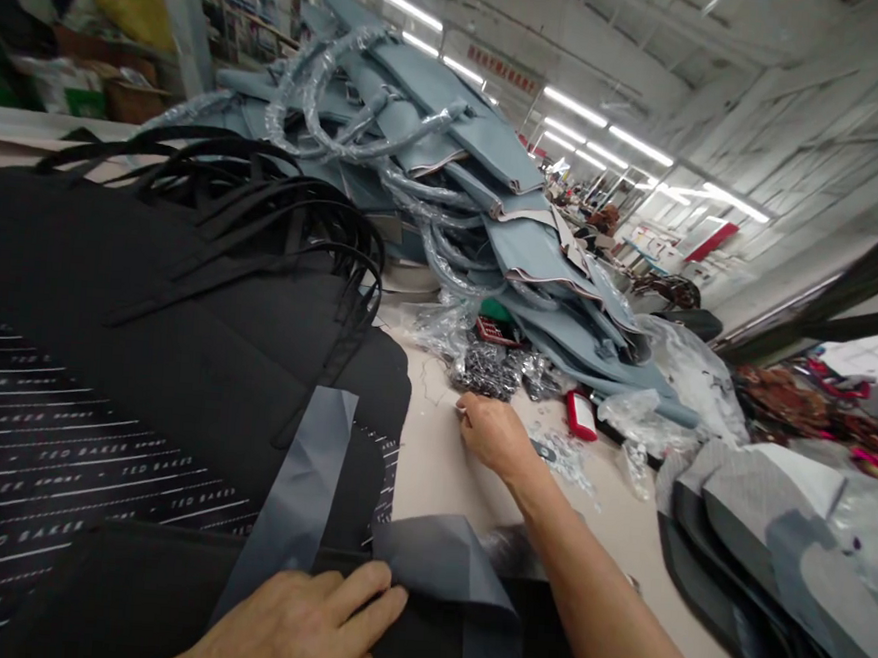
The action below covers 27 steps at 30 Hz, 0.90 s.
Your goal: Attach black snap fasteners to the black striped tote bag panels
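My left hand (306, 615) lies on a black fabric panel (417, 648), its fingers stretched out over the cloth. Its fingertips are beside a dark grey shiny strip (434, 559) that folds down to the right. Another grey strip (308, 480) runs up and away behind that hand. Reaching forward over the pale tabletop (429, 469), my right hand (496, 433) has its fingers closed together. Whatever is between its fingertips is too small to make out. Thin loose threads lie just left of it, and small plastic-wrapped black parts (485, 367) lie just beyond.
Blue-grey bag pieces (424, 117) with plastic-wrapped handles are heaped at the back. Black panels with thin straps (268, 197) and printed lining (99, 466) cover the left. A red-and-white box (581, 416) and clear plastic bags (639, 423) lie right of centre. Dark curved panels (726, 530) are stacked at right.
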Available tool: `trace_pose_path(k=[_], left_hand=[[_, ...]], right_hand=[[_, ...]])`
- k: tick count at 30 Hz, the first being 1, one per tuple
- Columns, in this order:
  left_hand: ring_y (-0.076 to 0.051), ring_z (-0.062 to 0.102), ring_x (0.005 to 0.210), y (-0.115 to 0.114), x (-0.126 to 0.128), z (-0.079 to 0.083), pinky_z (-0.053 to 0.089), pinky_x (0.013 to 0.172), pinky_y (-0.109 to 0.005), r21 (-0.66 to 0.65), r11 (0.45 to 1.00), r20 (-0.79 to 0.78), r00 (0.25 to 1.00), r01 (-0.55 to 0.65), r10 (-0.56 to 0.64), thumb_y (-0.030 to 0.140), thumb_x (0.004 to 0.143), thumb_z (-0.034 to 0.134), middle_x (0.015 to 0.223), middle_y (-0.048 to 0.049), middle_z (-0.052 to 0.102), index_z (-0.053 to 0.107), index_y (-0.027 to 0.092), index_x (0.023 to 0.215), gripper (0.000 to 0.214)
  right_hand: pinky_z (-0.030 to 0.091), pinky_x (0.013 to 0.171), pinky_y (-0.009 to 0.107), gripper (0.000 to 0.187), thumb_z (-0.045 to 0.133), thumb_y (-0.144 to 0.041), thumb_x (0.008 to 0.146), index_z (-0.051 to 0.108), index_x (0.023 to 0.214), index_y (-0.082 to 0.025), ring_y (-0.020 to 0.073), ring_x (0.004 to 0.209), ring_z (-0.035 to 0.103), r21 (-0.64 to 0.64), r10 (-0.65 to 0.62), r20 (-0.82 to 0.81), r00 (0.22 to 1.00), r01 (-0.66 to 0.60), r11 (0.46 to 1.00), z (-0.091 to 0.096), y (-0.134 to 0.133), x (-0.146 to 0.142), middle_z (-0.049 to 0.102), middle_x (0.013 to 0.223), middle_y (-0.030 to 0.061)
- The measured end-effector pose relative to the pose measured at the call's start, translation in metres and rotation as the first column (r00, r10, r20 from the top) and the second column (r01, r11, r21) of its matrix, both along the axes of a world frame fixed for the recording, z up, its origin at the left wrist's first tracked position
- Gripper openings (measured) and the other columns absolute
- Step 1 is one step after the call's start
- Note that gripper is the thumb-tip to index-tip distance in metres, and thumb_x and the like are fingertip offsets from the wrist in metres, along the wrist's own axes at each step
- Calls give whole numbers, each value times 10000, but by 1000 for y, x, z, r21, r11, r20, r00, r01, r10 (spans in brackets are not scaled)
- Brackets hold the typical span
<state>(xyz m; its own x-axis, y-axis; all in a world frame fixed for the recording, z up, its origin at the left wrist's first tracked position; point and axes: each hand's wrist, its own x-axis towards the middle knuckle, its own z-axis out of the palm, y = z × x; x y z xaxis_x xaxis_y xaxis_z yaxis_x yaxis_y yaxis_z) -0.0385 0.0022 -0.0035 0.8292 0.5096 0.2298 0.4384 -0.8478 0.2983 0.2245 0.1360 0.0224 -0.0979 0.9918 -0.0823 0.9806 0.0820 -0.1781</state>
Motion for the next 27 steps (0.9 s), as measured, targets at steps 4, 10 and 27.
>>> trace_pose_path(k=[4,10,27], left_hand=[[-183,701,858,-4,0,3,599,727,-258,-96,993,-39,997,-66,62,189,852,579,1287,-82,613,496,258,1342,502],[-194,696,929,-4,-1,7,592,780,-293,-145,988,-39,998,-61,55,223,897,522,1407,-123,544,444,224,1395,504],[-245,711,930,-4,1,10,602,734,-374,-65,997,-60,997,-47,43,187,878,533,1415,-125,546,506,195,1366,488]], right_hand=[[444,939,392,190,608,-147,844,692,1012,-175,252,1006,660,5,-111,-90,990,112,994,0,4,4,733,985,106],[554,760,359,211,631,-341,923,649,987,-140,159,808,658,-87,-349,-406,845,344,935,1,-2,26,681,924,28],[557,597,254,359,808,-200,512,658,837,-175,151,678,691,-350,-432,-895,116,420,837,7,-83,33,725,854,45]])
